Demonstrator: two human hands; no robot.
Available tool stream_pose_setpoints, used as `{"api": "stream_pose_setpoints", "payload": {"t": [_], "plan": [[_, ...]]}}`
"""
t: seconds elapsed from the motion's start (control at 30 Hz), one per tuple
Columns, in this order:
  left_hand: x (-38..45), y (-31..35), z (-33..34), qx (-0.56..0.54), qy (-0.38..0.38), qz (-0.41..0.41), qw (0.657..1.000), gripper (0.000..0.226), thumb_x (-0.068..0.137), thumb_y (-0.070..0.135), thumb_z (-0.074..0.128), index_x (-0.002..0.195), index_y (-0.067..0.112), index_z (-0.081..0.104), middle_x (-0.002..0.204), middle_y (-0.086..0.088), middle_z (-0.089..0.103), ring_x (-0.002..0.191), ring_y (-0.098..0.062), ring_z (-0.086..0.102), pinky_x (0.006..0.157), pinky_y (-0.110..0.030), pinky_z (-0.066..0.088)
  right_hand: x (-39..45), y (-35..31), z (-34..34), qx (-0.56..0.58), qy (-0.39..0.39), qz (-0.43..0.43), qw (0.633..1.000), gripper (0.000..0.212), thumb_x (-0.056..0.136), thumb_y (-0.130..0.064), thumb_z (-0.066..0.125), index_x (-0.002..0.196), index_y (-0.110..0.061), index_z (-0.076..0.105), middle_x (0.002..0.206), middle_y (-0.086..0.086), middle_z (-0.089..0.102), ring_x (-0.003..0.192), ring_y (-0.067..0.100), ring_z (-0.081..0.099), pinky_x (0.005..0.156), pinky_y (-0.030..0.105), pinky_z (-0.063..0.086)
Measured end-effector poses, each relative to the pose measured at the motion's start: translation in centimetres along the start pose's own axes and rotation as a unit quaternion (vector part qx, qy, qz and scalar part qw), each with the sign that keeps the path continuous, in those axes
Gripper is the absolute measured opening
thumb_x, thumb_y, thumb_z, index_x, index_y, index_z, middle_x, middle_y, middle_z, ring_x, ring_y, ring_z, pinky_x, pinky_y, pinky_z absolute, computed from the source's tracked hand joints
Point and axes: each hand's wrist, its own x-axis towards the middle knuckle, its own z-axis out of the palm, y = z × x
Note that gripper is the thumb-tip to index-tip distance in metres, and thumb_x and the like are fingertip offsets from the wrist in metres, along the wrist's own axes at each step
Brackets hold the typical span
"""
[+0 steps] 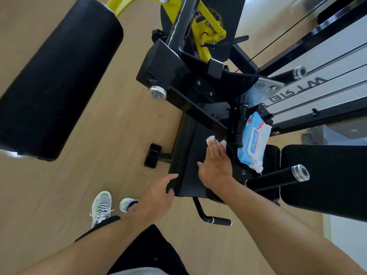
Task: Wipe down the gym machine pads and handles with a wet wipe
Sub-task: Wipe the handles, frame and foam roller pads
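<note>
A white wet wipe [211, 139] lies flat on the black seat pad [187, 155] of the gym machine, pressed down under the fingers of my right hand [215, 165]. My left hand [156, 193] rests with spread fingers on the near left corner of the same pad and holds nothing. A blue pack of wet wipes [254, 141] lies on the machine just right of the seat pad. A black handle with a silver end cap [278, 176] sticks out to the right of my right wrist. A large black roller pad [57, 80] hangs at upper left.
A black back pad [325, 179] lies at right. A second handle [292, 74] and the grey weight-stack guard [317, 96] are at upper right. Yellow lever parts [208, 26] sit at the top. A small adjustment lever [214, 219] pokes out below the seat. My shoes [102, 207] stand on the wooden floor.
</note>
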Motion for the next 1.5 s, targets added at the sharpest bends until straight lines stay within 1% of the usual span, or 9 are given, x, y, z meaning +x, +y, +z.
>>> {"api": "stream_pose_setpoints", "payload": {"t": [0.13,0.23,0.37,0.53,0.67,0.83,0.97,1.17,1.5], "plan": [[0.0,0.9,-0.3,-0.019,0.015,0.015,1.000,0.048,0.102,0.015,0.052,0.147,0.032,0.046,0.146,0.015,0.048,0.130,0.001,0.042,0.109,-0.020,0.033,-6.3,-1.9,2.1,-0.010,-0.033,-0.048,0.998,0.075,0.109,-0.047,0.011,0.155,0.010,-0.006,0.167,0.024,-0.013,0.156,0.035,-0.016,0.127,0.048,-0.009],[0.1,1.8,-0.1,0.000,0.024,0.055,0.998,0.045,0.101,0.022,0.056,0.145,0.029,0.049,0.143,0.015,0.053,0.126,0.006,0.043,0.108,-0.013,0.032,-8.0,-1.8,3.0,-0.048,-0.045,-0.074,0.995,0.076,0.108,-0.049,0.008,0.155,0.007,-0.011,0.167,0.022,-0.017,0.155,0.032,-0.019,0.123,0.047,-0.016],[-0.5,2.2,-0.3,-0.011,0.012,0.067,0.998,0.043,0.104,0.041,0.049,0.144,0.027,0.050,0.135,0.020,0.052,0.123,0.006,0.047,0.098,-0.002,0.027,-3.1,-0.3,1.0,-0.021,0.002,-0.047,0.999,0.080,0.107,-0.054,0.009,0.158,0.007,0.001,0.169,0.022,-0.007,0.157,0.030,-0.014,0.127,0.044,-0.009],[-1.1,2.8,-0.8,-0.055,0.001,0.052,0.997,0.047,0.104,0.047,0.038,0.142,0.025,0.054,0.133,0.018,0.054,0.119,0.011,0.047,0.089,0.007,0.027,-0.3,0.6,-0.5,0.078,-0.018,-0.030,0.996,0.103,0.095,-0.075,-0.003,0.158,0.006,0.005,0.170,0.020,-0.002,0.158,0.028,-0.008,0.128,0.044,0.000],[-0.9,3.0,-0.8,-0.046,-0.003,0.053,0.998,0.051,0.103,0.050,0.036,0.143,0.025,0.054,0.136,0.015,0.055,0.125,0.006,0.046,0.091,0.004,0.027,-3.2,0.4,0.6,0.057,-0.020,-0.044,0.997,0.095,0.098,-0.069,-0.003,0.159,0.005,0.002,0.170,0.017,-0.003,0.158,0.027,-0.009,0.128,0.043,-0.002],[-1.1,2.8,-0.2,-0.025,-0.005,0.044,0.999,0.048,0.104,0.046,0.039,0.145,0.024,0.051,0.142,0.011,0.056,0.133,-0.003,0.048,0.105,-0.013,0.032,-3.4,1.0,0.2,-0.035,-0.003,-0.071,0.997,0.064,0.107,-0.030,0.013,0.159,0.006,0.004,0.170,0.019,-0.005,0.157,0.030,-0.011,0.127,0.043,-0.006],[-1.6,2.7,0.0,-0.022,-0.003,0.026,0.999,0.044,0.106,0.042,0.039,0.146,0.025,0.050,0.145,0.011,0.053,0.134,-0.001,0.044,0.108,-0.016,0.029,-0.7,1.2,-1.3,-0.041,0.001,-0.065,0.997,0.062,0.107,-0.031,0.017,0.157,0.007,0.023,0.170,0.020,0.005,0.158,0.032,-0.004,0.128,0.046,0.000],[-0.9,2.5,0.1,-0.013,-0.002,0.029,0.999,0.044,0.105,0.046,0.040,0.144,0.028,0.053,0.143,0.013,0.056,0.134,-0.002,0.046,0.111,-0.021,0.034,-6.9,-0.5,2.7,-0.060,0.024,-0.100,0.993,0.066,0.110,-0.035,0.011,0.158,0.008,-0.003,0.168,0.022,-0.012,0.156,0.033,-0.015,0.125,0.045,-0.010],[-0.8,2.6,-0.3,-0.011,-0.010,0.020,1.000,0.045,0.106,0.045,0.040,0.145,0.027,0.051,0.149,0.010,0.051,0.140,-0.004,0.041,0.115,-0.023,0.031,-2.5,0.2,1.7,0.028,0.026,-0.077,0.996,0.071,0.108,-0.045,0.002,0.159,0.005,0.008,0.170,0.017,0.001,0.158,0.028,-0.006,0.128,0.044,0.000]]}}
